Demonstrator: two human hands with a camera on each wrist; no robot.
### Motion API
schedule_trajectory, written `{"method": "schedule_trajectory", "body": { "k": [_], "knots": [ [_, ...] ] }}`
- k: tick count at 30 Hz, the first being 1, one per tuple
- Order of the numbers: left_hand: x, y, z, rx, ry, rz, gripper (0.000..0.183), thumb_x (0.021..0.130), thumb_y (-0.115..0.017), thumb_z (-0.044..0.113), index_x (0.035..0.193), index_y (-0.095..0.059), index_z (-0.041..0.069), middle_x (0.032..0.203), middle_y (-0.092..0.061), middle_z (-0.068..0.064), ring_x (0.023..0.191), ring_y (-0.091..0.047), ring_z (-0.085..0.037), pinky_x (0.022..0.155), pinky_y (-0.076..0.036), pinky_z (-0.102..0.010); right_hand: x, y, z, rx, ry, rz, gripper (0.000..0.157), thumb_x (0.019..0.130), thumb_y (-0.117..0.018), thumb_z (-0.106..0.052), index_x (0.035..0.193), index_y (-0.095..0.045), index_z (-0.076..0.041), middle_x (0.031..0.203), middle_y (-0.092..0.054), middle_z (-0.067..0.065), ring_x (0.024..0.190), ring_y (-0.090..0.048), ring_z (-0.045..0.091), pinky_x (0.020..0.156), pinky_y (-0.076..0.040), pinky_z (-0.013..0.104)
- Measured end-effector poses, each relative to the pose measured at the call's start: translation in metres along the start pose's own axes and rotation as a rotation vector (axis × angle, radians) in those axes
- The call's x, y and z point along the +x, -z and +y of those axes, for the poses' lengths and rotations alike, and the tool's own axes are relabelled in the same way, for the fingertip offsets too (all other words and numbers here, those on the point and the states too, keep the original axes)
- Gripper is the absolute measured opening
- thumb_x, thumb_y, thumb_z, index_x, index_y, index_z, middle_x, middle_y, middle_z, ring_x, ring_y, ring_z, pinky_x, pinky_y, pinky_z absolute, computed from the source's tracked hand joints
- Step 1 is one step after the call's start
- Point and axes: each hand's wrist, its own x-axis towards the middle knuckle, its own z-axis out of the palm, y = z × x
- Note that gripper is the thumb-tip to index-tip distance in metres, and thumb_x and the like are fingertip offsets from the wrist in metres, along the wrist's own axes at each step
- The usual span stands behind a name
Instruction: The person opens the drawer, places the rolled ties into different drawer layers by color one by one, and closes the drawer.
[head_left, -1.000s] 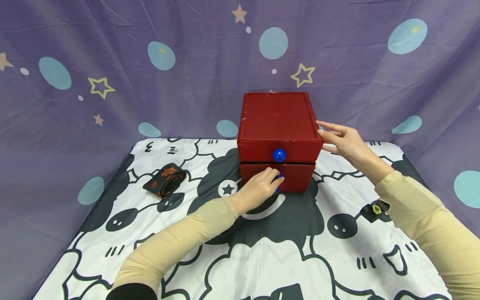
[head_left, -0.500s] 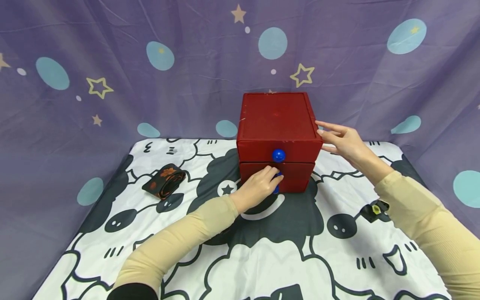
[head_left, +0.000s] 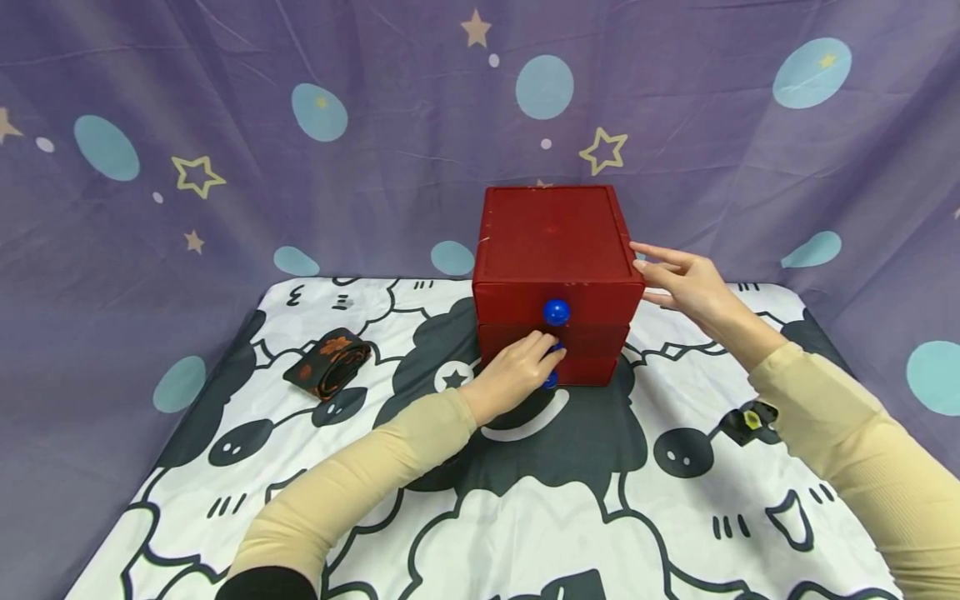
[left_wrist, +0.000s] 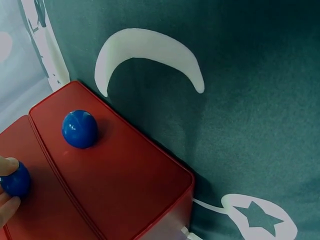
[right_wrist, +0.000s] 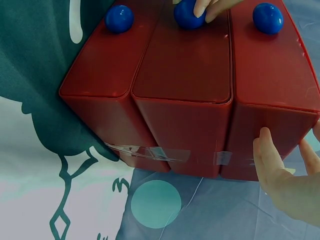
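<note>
A red chest (head_left: 555, 237) of three stacked drawers stands at the back of the table, each drawer with a round blue knob. My left hand (head_left: 519, 375) pinches the knob of the middle drawer (right_wrist: 185, 60), which sits about level with its neighbours. Fingers partly cover that knob (left_wrist: 17, 180). The bottom drawer's knob (left_wrist: 80, 129) shows whole in the left wrist view. My right hand (head_left: 693, 287) rests its extended fingers on the chest's right side, near the top drawer (right_wrist: 270, 65).
A rolled dark cloth (head_left: 330, 362) with orange flowers lies to the left. A small black item with a yellow mark (head_left: 752, 421) lies beside my right sleeve. Behind the chest hangs a purple curtain (head_left: 397, 200). A cartoon-print cloth (head_left: 525, 533) covers the table.
The middle drawer has slid back into the chest with my left hand on its knob. The dark gap above it has closed, and more of the bottom drawer shows. My right hand stays put.
</note>
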Motion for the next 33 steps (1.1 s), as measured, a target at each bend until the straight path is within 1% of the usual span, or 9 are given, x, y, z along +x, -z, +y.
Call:
{"method": "schedule_trajectory", "body": {
  "k": [6, 11, 21, 26, 33],
  "knots": [
    [0.0, 0.001, 0.002, 0.009, 0.018, 0.006, 0.023, 0.079, -0.063, 0.003, 0.102, -0.063, 0.001, 0.099, -0.056, -0.011, 0.088, -0.051, -0.018, 0.082, -0.045, -0.021, -0.001, 0.0, 0.0, 0.006, 0.001, 0.002, 0.058, 0.082, -0.062, -0.024, 0.132, -0.041, -0.007, 0.105, -0.058, -0.006, 0.092, -0.058, 0.005, 0.073, -0.049, 0.022],
    [-0.001, 0.003, 0.004, 0.011, 0.041, 0.034, 0.021, 0.08, -0.063, 0.004, 0.101, -0.064, 0.002, 0.101, -0.058, -0.011, 0.092, -0.054, -0.02, 0.084, -0.044, -0.025, -0.001, 0.0, 0.0, 0.012, 0.004, 0.006, 0.058, 0.082, -0.063, -0.023, 0.132, -0.041, -0.006, 0.103, -0.058, -0.006, 0.091, -0.058, 0.005, 0.073, -0.049, 0.023],
    [-0.005, 0.009, 0.011, 0.005, 0.05, 0.125, 0.017, 0.078, -0.063, 0.011, 0.093, -0.067, 0.003, 0.096, -0.061, -0.011, 0.088, -0.056, -0.02, 0.082, -0.045, -0.026, -0.001, 0.0, 0.0, 0.014, 0.011, -0.004, 0.057, 0.082, -0.062, -0.022, 0.133, -0.04, -0.006, 0.099, -0.06, -0.007, 0.091, -0.058, 0.005, 0.072, -0.049, 0.022],
    [-0.007, 0.01, 0.013, 0.01, 0.045, 0.146, 0.018, 0.075, -0.068, 0.013, 0.09, -0.067, 0.004, 0.093, -0.061, -0.01, 0.086, -0.056, -0.02, 0.081, -0.046, -0.026, 0.0, 0.0, 0.0, 0.005, 0.008, 0.001, 0.057, 0.082, -0.062, -0.023, 0.133, -0.04, -0.006, 0.099, -0.059, -0.007, 0.091, -0.058, 0.004, 0.073, -0.049, 0.023],
    [-0.011, 0.011, 0.015, 0.002, 0.041, 0.171, 0.014, 0.075, -0.066, 0.011, 0.087, -0.068, 0.004, 0.088, -0.061, -0.009, 0.081, -0.055, -0.019, 0.076, -0.046, -0.025, 0.0, 0.0, 0.0, -0.008, 0.003, 0.0, 0.057, 0.082, -0.061, -0.024, 0.133, -0.04, -0.007, 0.104, -0.058, -0.007, 0.092, -0.058, 0.004, 0.073, -0.049, 0.023]
  ]
}}
